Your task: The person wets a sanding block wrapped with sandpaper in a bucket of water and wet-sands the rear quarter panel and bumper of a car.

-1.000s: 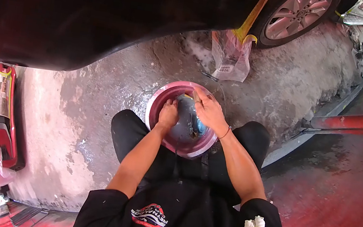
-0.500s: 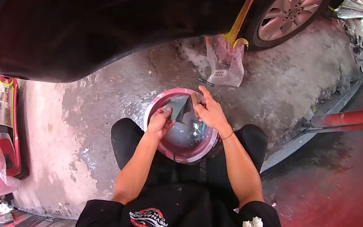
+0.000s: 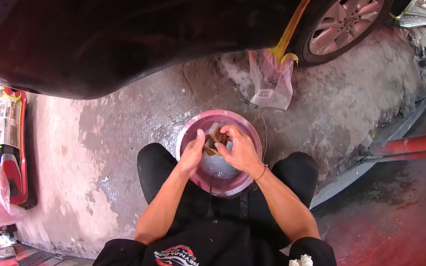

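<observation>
Head view, from left to right: a red vehicle part (image 3: 10, 170), partly wrapped in paper and clear plastic, lies at the far left, and a dark body panel (image 3: 130, 20) overhangs the floor (image 3: 62, 153). In the middle, a pink basin (image 3: 225, 115) of cloudy liquid (image 3: 218, 168) sits between the knees. The left hand (image 3: 191, 155), thumb raised, is at the left side of a bent brown-and-grey piece (image 3: 216, 140) above the liquid; how firmly its fingers close cannot be told. The right hand (image 3: 243, 152) pinches the piece from the right with curled fingers and thumb. Whether the piece is one sheet or several is unclear. Good handling would probably mean light, even pressure from both hands, bending without a hard crease, and keeping the piece inside the rim so that drips fall back into the basin; wet surfaces may slip, so a broad grip seems safer than the fingertips alone. Farther right, beyond the basin, are a taped plastic sheet (image 3: 270, 81), a spoked wheel (image 3: 346, 21) and a red metal beam (image 3: 417, 147).
</observation>
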The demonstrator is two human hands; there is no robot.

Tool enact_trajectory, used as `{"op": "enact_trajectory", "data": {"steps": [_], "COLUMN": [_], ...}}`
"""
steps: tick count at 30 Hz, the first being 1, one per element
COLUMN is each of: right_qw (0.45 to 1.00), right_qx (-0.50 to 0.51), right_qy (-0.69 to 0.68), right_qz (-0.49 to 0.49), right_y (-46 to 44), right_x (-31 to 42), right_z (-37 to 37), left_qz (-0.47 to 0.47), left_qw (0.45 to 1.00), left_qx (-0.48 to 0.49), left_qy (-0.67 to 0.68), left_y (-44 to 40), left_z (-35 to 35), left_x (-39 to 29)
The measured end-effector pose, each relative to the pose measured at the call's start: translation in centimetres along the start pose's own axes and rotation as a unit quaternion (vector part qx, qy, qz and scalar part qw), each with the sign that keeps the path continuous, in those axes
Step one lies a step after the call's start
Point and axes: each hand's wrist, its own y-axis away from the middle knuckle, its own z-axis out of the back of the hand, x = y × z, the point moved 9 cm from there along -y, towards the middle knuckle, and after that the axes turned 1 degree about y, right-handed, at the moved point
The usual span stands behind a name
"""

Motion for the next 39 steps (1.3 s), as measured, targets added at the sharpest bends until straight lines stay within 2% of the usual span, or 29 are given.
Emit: {"op": "enact_trajectory", "data": {"steps": [1,2,5,6,7,9,13,15,20,22,23,25,29,31,35,37,38,39], "right_qw": [1.0,1.0,0.998,0.998,0.997,0.996,0.999,0.997,0.998,0.999,0.999,0.999,0.998,0.998,0.999,0.998,0.999,0.998], "right_qx": [0.0,-0.02,-0.043,-0.047,-0.05,-0.071,-0.035,-0.067,-0.053,-0.038,-0.044,-0.047,-0.032,-0.032,-0.004,0.003,0.001,0.001], "right_qy": [0.0,0.013,0.035,0.047,0.048,0.047,0.019,0.017,0.017,0.022,0.009,-0.005,-0.009,-0.02,0.002,0.011,-0.023,-0.057], "right_qz": [0.001,0.011,0.0,-0.021,-0.023,0.022,-0.024,0.038,0.034,0.029,0.027,0.027,0.049,0.044,0.055,0.06,0.049,0.037], "right_y": [-0.1,-0.2,-0.2,-0.3,-0.3,-0.2,-0.2,-0.1,0.0,0.1,0.1,0.2,0.2,0.2,0.3,0.3,0.2,0.1], "right_x": [-0.2,-0.4,0.1,0.0,-0.2,0.3,-0.2,0.6,0.8,0.8,0.6,0.7,1.2,1.3,1.9,1.7,1.1,1.0], "right_z": [-0.2,-0.2,0.2,0.5,0.5,1.1,0.6,1.0,0.8,0.5,0.5,0.6,0.4,0.4,0.2,0.0,-0.1,0.0], "left_qz": [0.008,-0.057,-0.092,-0.084,-0.083,-0.065,-0.044,-0.063,-0.09,-0.083,-0.083,-0.03,-0.029,-0.054,-0.08,-0.067,-0.067,-0.111], "left_qw": [0.999,0.996,0.992,0.996,0.996,0.985,0.988,0.987,0.988,0.967,0.967,0.927,0.945,0.928,0.93,0.965,0.965,0.985], "left_qx": [0.042,0.043,0.045,0.031,0.034,0.079,0.107,0.11,0.107,0.159,0.159,0.205,0.165,0.191,0.207,0.121,0.122,0.109], "left_qy": [0.025,-0.046,-0.079,0.003,0.002,0.142,0.105,0.095,0.063,0.182,0.182,0.313,0.28,0.316,0.294,0.223,0.223,0.071], "left_y": [0.4,0.3,-0.8,-0.8,-0.8,-0.3,0.0,0.3,0.9,1.2,1.2,1.7,1.2,1.1,0.3,0.3,0.3,0.3], "left_z": [-0.9,-1.3,-0.8,-0.4,-0.3,-0.9,-0.9,-1.7,-2.2,-2.6,-2.4,-3.4,-1.6,-0.9,0.4,1.2,1.0,0.9], "left_x": [-0.3,-0.6,0.3,-0.1,-0.6,-1.7,-1.8,-2.3,-2.5,-2.6,-2.6,-2.9,-1.5,-1.0,0.7,1.1,0.7,-0.3]}}
